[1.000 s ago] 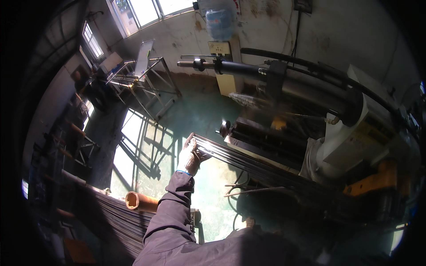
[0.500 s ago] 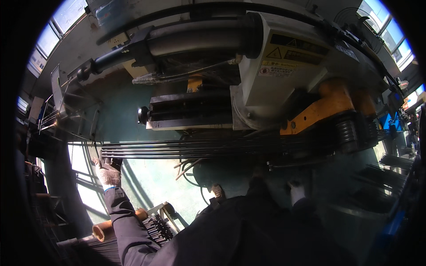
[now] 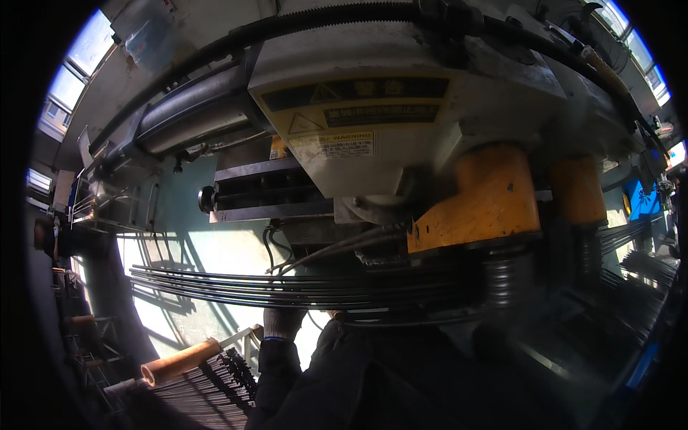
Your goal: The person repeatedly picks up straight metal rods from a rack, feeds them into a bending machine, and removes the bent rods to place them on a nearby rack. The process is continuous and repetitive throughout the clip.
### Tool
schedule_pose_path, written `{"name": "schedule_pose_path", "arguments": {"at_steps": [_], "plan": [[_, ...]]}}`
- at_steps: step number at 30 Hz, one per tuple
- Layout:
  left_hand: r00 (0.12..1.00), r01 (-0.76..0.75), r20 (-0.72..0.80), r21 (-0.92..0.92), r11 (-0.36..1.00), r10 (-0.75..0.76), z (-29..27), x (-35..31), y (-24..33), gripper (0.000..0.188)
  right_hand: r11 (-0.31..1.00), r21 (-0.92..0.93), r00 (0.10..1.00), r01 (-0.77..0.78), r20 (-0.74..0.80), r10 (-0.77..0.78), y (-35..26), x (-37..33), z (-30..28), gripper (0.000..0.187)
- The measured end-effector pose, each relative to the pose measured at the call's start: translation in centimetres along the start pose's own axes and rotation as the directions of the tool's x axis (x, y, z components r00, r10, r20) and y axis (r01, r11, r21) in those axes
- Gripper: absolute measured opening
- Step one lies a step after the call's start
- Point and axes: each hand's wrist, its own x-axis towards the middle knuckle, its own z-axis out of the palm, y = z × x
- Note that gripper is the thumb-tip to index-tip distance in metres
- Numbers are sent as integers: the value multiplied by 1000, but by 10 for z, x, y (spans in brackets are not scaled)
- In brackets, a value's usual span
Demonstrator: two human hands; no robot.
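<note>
A bundle of long thin steel rods [image 3: 215, 283] runs level across the middle and enters a big machine on the right. My left hand [image 3: 282, 322], in a grey work glove, comes up from below and grips the bundle from underneath, just left of the machine's grooved feed rollers [image 3: 502, 279]. Its dark sleeve [image 3: 276, 376] rises from the lower edge. My right hand is out of sight.
The machine's white housing [image 3: 373, 86] with yellow warning labels fills the top, with orange covers [image 3: 480, 201] below it. A rack of more rods [image 3: 208, 390] and an orange-brown tube [image 3: 179, 362] lie lower left. Sunlit floor [image 3: 208, 251] and windows [image 3: 68, 86] are on the left.
The view has closed in on the machine. My left hand has shifted along the rods from their free left end to a spot close to the feed rollers.
</note>
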Motion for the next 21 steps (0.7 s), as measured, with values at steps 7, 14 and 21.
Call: {"name": "schedule_pose_path", "arguments": {"at_steps": [7,14,21], "plan": [[997,68,-22,-159,985,-73,-6,19,16,27,996,86,998,15,-68,-9,8,7,-18,43],[970,173,230,-429,886,-78,-55,22,50,25,929,349,978,121,-201,-52,16,-39,16,43],[874,-475,-56,107,874,482,10,21,-3,24,707,648,882,284,-465,72,-55,-147,-72,32]]}}
